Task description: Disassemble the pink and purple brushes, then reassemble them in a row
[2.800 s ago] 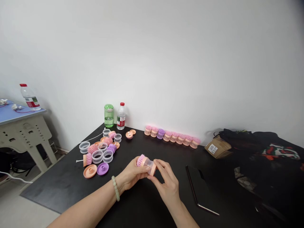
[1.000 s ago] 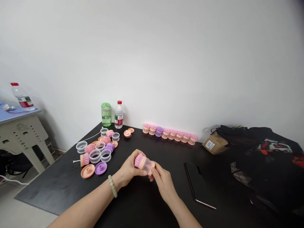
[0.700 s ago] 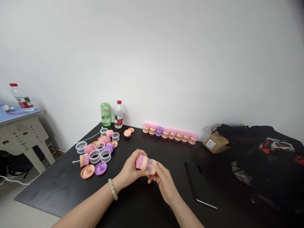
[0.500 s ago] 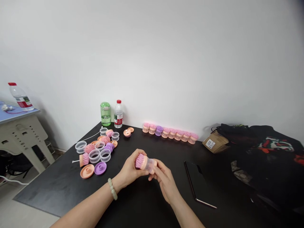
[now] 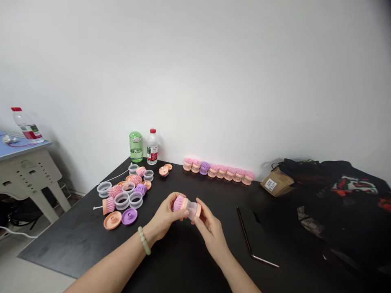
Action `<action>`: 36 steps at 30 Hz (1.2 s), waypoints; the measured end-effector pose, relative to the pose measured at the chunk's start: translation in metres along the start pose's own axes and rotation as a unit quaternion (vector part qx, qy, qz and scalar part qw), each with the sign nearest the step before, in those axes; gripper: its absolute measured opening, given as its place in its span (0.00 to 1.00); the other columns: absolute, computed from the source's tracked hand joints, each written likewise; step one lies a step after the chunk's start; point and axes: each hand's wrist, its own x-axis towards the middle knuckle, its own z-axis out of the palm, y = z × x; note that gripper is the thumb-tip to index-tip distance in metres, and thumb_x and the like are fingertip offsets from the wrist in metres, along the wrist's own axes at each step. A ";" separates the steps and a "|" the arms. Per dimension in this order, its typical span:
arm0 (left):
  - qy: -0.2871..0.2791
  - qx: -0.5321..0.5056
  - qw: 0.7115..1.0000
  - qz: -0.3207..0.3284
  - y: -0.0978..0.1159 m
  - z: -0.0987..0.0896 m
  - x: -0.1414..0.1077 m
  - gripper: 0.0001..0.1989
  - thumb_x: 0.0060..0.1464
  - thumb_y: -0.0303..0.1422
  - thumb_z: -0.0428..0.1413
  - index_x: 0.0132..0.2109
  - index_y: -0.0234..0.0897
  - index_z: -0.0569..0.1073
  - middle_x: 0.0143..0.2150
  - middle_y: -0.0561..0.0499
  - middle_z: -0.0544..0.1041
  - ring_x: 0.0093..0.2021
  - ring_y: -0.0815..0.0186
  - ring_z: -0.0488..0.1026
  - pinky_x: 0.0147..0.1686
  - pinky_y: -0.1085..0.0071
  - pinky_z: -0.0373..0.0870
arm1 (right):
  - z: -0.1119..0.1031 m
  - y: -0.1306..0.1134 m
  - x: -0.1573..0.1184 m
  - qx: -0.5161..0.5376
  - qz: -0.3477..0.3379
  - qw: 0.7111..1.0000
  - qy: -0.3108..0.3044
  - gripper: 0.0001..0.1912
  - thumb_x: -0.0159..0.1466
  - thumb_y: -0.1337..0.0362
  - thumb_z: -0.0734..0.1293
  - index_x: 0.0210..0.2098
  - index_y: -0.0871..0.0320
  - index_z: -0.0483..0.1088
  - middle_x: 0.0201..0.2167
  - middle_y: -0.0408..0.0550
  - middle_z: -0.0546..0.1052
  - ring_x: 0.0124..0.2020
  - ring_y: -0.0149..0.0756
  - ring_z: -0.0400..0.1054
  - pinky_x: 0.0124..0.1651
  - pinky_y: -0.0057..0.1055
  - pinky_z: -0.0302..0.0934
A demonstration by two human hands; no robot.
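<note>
Between my hands, above the black table, a scalp brush (image 5: 192,209) lies on its side, with pink bristles to the left, a clear waisted middle and a peach base to the right. My left hand (image 5: 168,213) is closed around the bristle end, thumb along the peach collar. Fingers and thumb of my right hand (image 5: 210,228) pinch the rim of the peach base. To the left lie loose parts: clear rings (image 5: 121,200), pink bristle heads (image 5: 115,191), a purple bristle head (image 5: 141,189), a peach disc (image 5: 112,220) and a purple disc (image 5: 129,216).
A row of several assembled brushes (image 5: 220,171) stands along the wall. A green bottle (image 5: 136,146) and a red-capped water bottle (image 5: 152,147) are at the back left. A phone (image 5: 255,236), a brown paper bag (image 5: 277,181) and dark fabric (image 5: 342,211) lie to the right.
My right hand has shifted its grip on the brush's base; its fingers and thumb now sit at the rim and more of the clear middle shows. My left thumb has moved up onto the collar.
</note>
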 end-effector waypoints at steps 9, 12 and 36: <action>0.002 -0.049 0.997 -0.063 0.001 -0.001 0.001 0.24 0.39 0.39 0.73 0.38 0.33 0.70 0.31 0.53 0.74 0.28 0.72 0.70 0.27 0.75 0.65 | -0.002 0.007 -0.003 -0.110 -0.066 0.992 -0.006 0.25 0.69 0.56 0.62 0.64 0.54 0.62 0.57 0.56 0.74 0.53 0.47 0.74 0.54 0.42 0.70; -0.001 -0.061 0.996 -0.071 0.000 -0.002 0.002 0.24 0.39 0.38 0.73 0.37 0.33 0.70 0.31 0.53 0.74 0.27 0.72 0.71 0.27 0.76 0.65 | -0.003 0.009 -0.003 -0.153 -0.093 0.984 -0.007 0.25 0.70 0.58 0.61 0.65 0.52 0.60 0.59 0.54 0.73 0.55 0.47 0.73 0.55 0.43 0.70; -0.024 -0.116 0.972 -0.202 -0.016 -0.004 0.005 0.26 0.47 0.53 0.64 0.29 0.32 0.72 0.22 0.55 0.68 0.17 0.78 0.63 0.16 0.81 0.46 | -0.016 -0.020 0.004 -0.254 -0.367 0.888 -0.108 0.29 0.70 0.78 0.56 0.67 0.54 0.58 0.67 0.57 0.63 0.68 0.45 0.57 0.61 0.46 0.66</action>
